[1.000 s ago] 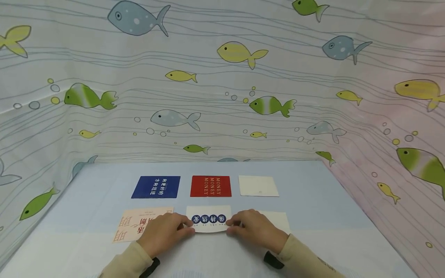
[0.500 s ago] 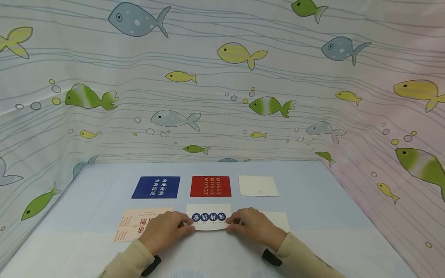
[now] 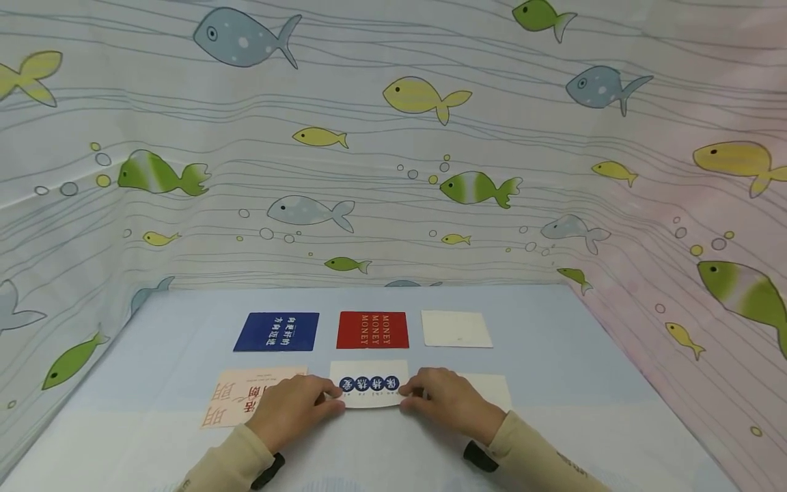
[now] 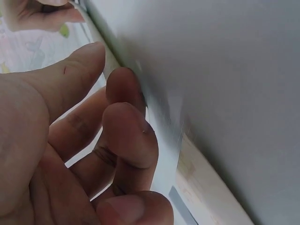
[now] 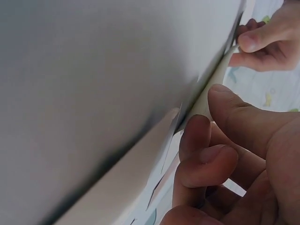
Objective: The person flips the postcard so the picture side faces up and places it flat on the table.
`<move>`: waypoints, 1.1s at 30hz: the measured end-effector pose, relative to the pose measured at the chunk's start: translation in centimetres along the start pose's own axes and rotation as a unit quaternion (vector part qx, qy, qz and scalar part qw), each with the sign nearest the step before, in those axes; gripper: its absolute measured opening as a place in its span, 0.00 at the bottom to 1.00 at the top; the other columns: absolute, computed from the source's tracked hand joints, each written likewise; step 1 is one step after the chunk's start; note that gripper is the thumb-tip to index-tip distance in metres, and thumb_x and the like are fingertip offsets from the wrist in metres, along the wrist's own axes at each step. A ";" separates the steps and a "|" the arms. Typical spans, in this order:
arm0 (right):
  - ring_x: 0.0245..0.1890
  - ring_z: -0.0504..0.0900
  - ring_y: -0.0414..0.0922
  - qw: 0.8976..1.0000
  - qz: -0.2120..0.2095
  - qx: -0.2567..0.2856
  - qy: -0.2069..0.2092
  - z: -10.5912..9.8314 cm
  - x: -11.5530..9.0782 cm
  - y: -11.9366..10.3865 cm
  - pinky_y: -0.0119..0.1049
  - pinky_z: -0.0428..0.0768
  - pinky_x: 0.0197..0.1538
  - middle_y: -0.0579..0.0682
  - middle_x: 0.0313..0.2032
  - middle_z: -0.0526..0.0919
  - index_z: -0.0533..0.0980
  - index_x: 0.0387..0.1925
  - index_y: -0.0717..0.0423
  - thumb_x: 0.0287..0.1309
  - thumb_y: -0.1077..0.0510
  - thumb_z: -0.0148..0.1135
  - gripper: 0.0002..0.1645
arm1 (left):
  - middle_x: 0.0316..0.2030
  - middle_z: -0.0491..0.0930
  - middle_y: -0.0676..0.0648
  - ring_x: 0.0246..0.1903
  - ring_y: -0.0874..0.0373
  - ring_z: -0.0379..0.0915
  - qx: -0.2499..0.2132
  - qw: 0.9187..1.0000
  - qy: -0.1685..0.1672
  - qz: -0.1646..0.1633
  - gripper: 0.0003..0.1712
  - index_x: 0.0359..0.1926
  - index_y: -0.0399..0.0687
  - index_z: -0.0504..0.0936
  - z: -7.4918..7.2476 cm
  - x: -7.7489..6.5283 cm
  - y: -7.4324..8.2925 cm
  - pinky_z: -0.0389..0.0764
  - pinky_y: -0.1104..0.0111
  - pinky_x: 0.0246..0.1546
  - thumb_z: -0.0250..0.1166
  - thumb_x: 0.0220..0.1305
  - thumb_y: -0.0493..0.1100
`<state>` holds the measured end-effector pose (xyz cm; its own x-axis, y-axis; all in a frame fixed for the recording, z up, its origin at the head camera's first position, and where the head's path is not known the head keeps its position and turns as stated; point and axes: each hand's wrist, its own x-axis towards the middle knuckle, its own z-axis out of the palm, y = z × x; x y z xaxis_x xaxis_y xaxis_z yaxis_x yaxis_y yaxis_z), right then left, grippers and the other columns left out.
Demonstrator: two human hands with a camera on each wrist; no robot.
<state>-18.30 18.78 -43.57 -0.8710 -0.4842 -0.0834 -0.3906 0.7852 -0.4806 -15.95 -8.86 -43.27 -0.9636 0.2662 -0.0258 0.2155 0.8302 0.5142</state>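
Observation:
A white card (image 3: 369, 371) with a row of blue circles and characters lies front centre in the head view, its near edge bowed. My left hand (image 3: 296, 410) pinches its left side between thumb and fingers. On the opposite side my right hand (image 3: 453, 404) pinches it the same way. In both wrist views the card's edge shows between the thumb and fingertips, lifted slightly from the table. Partly under my left hand is a peach card (image 3: 230, 400) with red and orange characters. Behind my right hand a plain cream card (image 3: 494, 389) is partly hidden.
A far row holds a blue card (image 3: 258, 333) with white characters, a red card (image 3: 356, 331) printed MONEY, and a cream card (image 3: 456, 329). The pale table (image 3: 529, 301) is enclosed by a fish-print curtain (image 3: 381, 157).
Over the last second the blue-circled card has shifted very slightly away from me, both hands moving with it and keeping their pinch. The other cards lie as before.

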 end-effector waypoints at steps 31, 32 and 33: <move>0.26 0.73 0.34 0.998 -0.028 0.028 0.057 -1.1 -0.7 1.6 0.30 0.75 0.32 0.34 0.34 0.77 0.83 0.53 0.47 0.66 0.53 0.67 0.15 | 0.20 0.74 0.62 0.21 0.64 0.67 0.026 0.998 0.054 0.021 0.03 0.36 0.57 0.88 0.3 2.2 0.6 0.70 0.66 0.23 0.72 0.62 0.47; 0.26 0.73 0.34 0.997 -0.030 0.031 0.063 -1.4 -0.7 1.8 0.30 0.76 0.32 0.35 0.34 0.77 0.83 0.53 0.48 0.66 0.54 0.67 0.15 | 0.21 0.74 0.62 0.21 0.64 0.67 0.026 0.998 0.059 0.022 0.03 0.36 0.56 0.88 0.2 2.5 0.8 0.70 0.67 0.23 0.72 0.62 0.47; 0.25 0.73 0.34 0.997 -0.030 0.031 0.069 -1.7 -0.8 1.9 0.30 0.76 0.31 0.35 0.34 0.78 0.83 0.53 0.49 0.66 0.54 0.67 0.15 | 0.21 0.74 0.61 0.21 0.64 0.67 0.026 0.997 0.062 0.024 0.04 0.37 0.56 0.88 0.2 2.8 1.1 0.71 0.67 0.23 0.72 0.62 0.47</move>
<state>-18.91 21.32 -42.92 -0.8808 -0.4688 0.0659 -0.4279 0.7289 -0.5344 -18.41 -7.14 -42.93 -0.9637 0.2453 0.1053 0.2657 0.8432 0.4673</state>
